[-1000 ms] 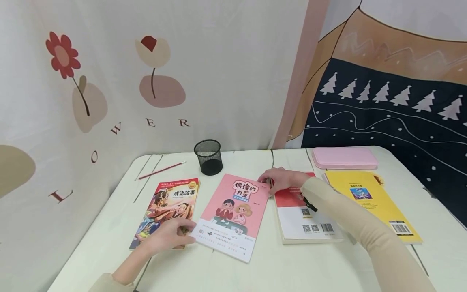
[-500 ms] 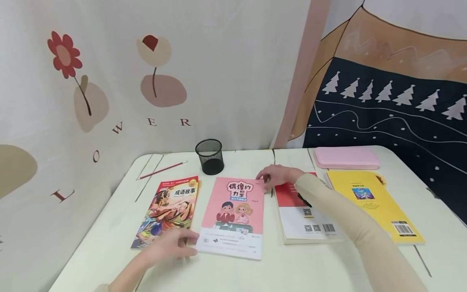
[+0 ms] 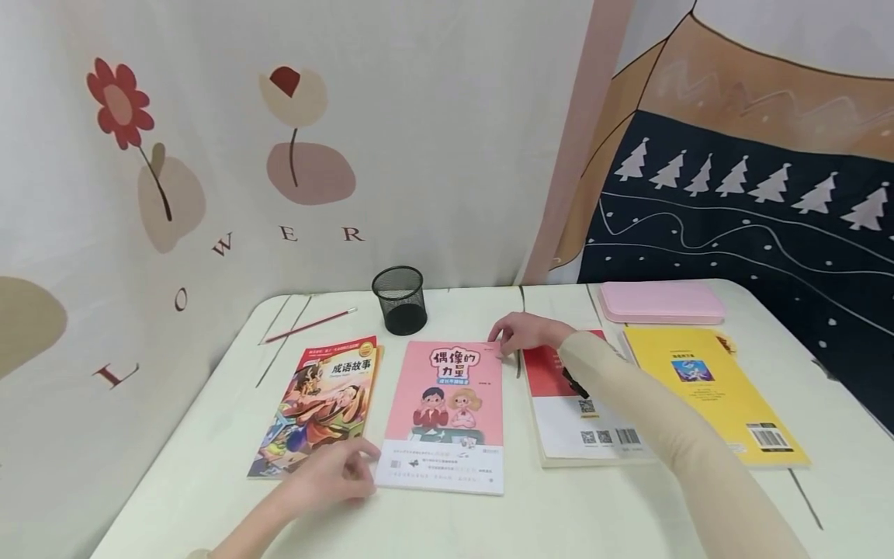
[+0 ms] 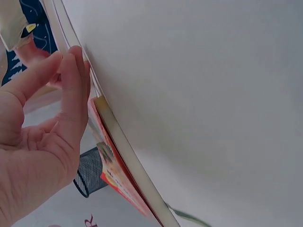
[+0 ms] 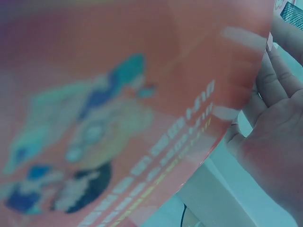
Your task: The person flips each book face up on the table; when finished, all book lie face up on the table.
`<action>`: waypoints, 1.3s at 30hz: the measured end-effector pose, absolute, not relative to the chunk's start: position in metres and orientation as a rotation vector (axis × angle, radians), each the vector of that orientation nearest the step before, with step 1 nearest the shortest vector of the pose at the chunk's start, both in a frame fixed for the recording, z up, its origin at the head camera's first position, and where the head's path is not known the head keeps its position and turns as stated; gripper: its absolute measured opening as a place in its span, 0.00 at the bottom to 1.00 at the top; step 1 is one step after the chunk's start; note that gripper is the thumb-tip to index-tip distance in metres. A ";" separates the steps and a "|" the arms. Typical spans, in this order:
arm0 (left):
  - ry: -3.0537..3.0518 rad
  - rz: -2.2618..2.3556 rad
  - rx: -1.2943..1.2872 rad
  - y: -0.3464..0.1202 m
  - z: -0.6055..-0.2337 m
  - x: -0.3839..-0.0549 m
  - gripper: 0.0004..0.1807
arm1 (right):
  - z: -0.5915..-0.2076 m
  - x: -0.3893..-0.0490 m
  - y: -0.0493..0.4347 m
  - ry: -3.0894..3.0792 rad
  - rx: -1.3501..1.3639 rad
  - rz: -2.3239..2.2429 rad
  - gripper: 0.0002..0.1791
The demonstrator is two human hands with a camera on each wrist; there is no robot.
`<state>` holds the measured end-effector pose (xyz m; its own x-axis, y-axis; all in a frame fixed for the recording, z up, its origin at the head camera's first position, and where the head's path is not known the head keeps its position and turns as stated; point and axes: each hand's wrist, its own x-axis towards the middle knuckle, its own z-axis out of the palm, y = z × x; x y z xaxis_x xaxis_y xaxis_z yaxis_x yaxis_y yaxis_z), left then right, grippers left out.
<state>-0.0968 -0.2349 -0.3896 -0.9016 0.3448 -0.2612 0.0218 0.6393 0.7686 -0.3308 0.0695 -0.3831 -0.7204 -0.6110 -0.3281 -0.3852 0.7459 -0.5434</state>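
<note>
A pink book with two cartoon children and a white lower band lies face up on the white table. My left hand pinches its lower left edge, with thumb and fingers close together in the left wrist view. At the upper right corner, my right hand holds the book between thumb and fingers. A colourful storybook lies left of the pink book, its lower end partly behind my left hand. Under my right forearm is a red-and-white book, its red cover filling much of the right wrist view.
A yellow book lies at the right, with a pink case behind it. Toward the back stand a black mesh pen cup and a red pencil. A printed curtain hangs behind the table.
The pink book has turned from slanted to nearly straight, its lower end shifting slightly right. My right hand has moved slightly left and back with its corner; my left fingers have drawn closer together.
</note>
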 end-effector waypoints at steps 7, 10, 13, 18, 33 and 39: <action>2.433 1.201 0.312 -0.230 -0.392 -0.095 0.21 | -0.384 -0.335 0.063 2.474 -0.714 -0.635 0.11; 2.431 1.215 0.313 -0.229 -0.394 -0.094 0.20 | -0.385 -0.337 0.060 2.479 -0.717 -0.647 0.10; 2.440 1.222 0.307 -0.227 -0.395 -0.094 0.19 | -0.384 -0.337 0.057 2.476 -0.707 -0.655 0.10; 2.471 1.199 0.314 -0.224 -0.396 -0.093 0.20 | -0.383 -0.338 0.054 2.463 -0.690 -0.665 0.11; 2.600 1.058 0.341 -0.217 -0.399 -0.091 0.21 | -0.385 -0.341 0.049 2.456 -0.588 -0.698 0.10; 2.631 1.016 0.310 -0.215 -0.396 -0.089 0.20 | -0.384 -0.340 0.048 2.472 -0.565 -0.708 0.10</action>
<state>-0.0890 -0.2153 -0.3957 -0.9306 0.3055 -0.2015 0.0908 0.7261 0.6815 -0.3400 0.0481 -0.3840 -0.7869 -0.5087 -0.3494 -0.2464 0.7781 -0.5778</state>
